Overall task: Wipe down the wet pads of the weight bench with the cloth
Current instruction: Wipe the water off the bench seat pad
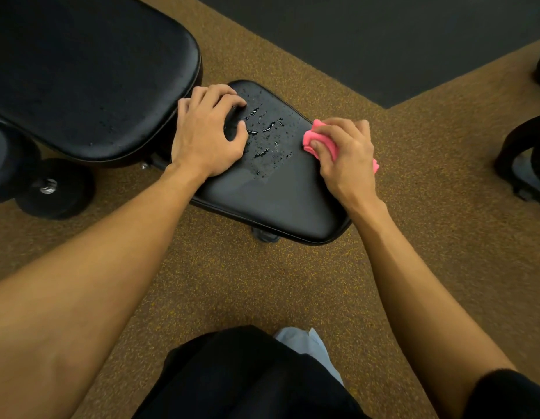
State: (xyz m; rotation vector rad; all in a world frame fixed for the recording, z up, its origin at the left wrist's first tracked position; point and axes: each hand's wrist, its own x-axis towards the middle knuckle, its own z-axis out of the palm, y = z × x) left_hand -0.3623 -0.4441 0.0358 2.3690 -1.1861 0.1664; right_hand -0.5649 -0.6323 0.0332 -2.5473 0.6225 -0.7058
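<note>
Since the water drops sit on the far middle of the seat pad, I would slide the pink cloth from the pad's right edge straight across them, toward its left side. I think long, flat strokes with a firm push work best, so the water soaks in and is not just shoved onto the floor. Opening the cloth wider would help too, since it is bunched up small.

The right hand grips the cloth, with fingers and thumb curled round it, and presses it on the right edge of the seat pad. The left hand holds nothing. Its fingers are bent and their tips rest on the pad's far left part, just beside the drops. I would lift it away as the cloth comes over.

The seat pad is black, smooth and shiny, with beads and little streaks of water on its far half. Its near half looks duller and mostly dry. Left of the seat pad, the bigger back pad seems to have tiny drops too, so I judge it needs wiping as well.
</note>
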